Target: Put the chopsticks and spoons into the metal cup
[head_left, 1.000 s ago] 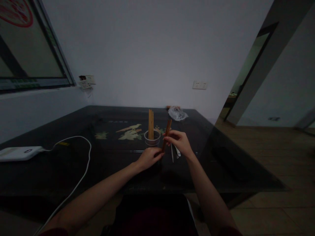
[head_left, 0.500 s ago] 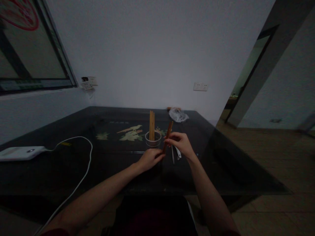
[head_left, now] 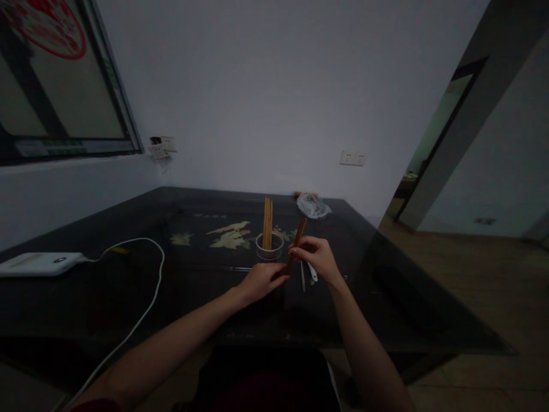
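Note:
A few reddish-brown chopsticks [head_left: 301,229] stand tilted between my two hands, above the table. My right hand [head_left: 315,256] pinches them around the middle. Lower down, my left hand [head_left: 262,281] closes on their bottom ends. Just beyond my left hand is a round cup [head_left: 269,254] with a pale rim, and several lighter yellowish chopsticks [head_left: 267,223] stand upright in it. Next to my right hand, partly hidden by it, lie a thin metal utensil [head_left: 303,277] and a white-handled utensil [head_left: 313,273] whose kind I cannot make out.
The dark glossy table [head_left: 171,309] carries a printed bird and leaf pattern. A crumpled clear plastic bag [head_left: 313,206] lies at the back by the wall. On the left is a white device [head_left: 43,264] whose white cable [head_left: 160,269] curves down over the front edge.
The view has shifted slightly, so everything sits a little differently in frame. Both hands keep hold of the reddish-brown chopsticks, which have turned slightly.

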Motion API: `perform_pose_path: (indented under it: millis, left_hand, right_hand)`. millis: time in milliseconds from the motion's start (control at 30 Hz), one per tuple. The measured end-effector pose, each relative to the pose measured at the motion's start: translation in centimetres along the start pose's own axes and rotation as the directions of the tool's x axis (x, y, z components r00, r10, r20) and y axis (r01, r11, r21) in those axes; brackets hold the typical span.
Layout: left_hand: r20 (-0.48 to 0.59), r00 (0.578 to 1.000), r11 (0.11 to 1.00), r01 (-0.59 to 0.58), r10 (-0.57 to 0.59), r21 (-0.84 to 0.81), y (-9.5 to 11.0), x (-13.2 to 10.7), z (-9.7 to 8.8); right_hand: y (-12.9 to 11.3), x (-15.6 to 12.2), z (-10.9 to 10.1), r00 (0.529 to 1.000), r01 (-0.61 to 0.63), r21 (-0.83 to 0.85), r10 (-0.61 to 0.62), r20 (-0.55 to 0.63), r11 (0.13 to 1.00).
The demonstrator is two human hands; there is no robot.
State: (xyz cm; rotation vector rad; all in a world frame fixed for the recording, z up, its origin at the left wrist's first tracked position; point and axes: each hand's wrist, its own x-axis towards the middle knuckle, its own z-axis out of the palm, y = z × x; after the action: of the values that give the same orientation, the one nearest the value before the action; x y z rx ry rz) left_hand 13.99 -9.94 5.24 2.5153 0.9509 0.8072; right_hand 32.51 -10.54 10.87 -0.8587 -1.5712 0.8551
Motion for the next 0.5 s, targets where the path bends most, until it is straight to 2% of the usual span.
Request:
perform_pose_path:
  millis: [67, 133, 233, 300, 400, 500]
  left_hand:
    - [-0.09, 0.996, 0.999, -0.028, 0.026, -0.019, -0.2, -0.2, -0.9]
    - [-0.229, 0.971, 0.997, -0.074, 0.068, -0.019, -0.5, -0.4, -2.1]
    - [-0.435, 0.894, 0.994, -0.106, 0.106, 0.023, -1.1, -0.3, -3.5]
    - [-0.519, 0.852, 0.998, -0.063, 0.06, 0.011, -1.9, 0.1, -4.0]
    - [-0.541, 0.838, 0.995, 0.017, -0.07, -0.103, -3.8, 0.9, -3.5]
    - [-0.443, 0.874, 0.96, 0.085, -0.201, -0.267, -5.7, 1.4, -2.3]
  right_hand:
    - [-0.1, 0.1, -0.2, 0.999, -0.006, 0.01, 0.006, -0.031, 1.0]
    - [-0.2, 0.1, -0.5, 0.997, -0.008, 0.023, 0.01, -0.073, 1.0]
    - [-0.6, 0.2, -1.2, 0.992, -0.011, 0.037, 0.016, -0.127, 0.999]
    - [-1.0, 0.4, -1.7, 0.987, -0.003, 0.035, 0.009, -0.158, 0.999]
    - [-1.9, 1.0, -2.3, 0.967, 0.067, 0.023, -0.059, -0.249, 0.998]
    - [-2.9, 2.2, -2.6, 0.913, 0.164, 0.042, -0.136, -0.385, 0.986]
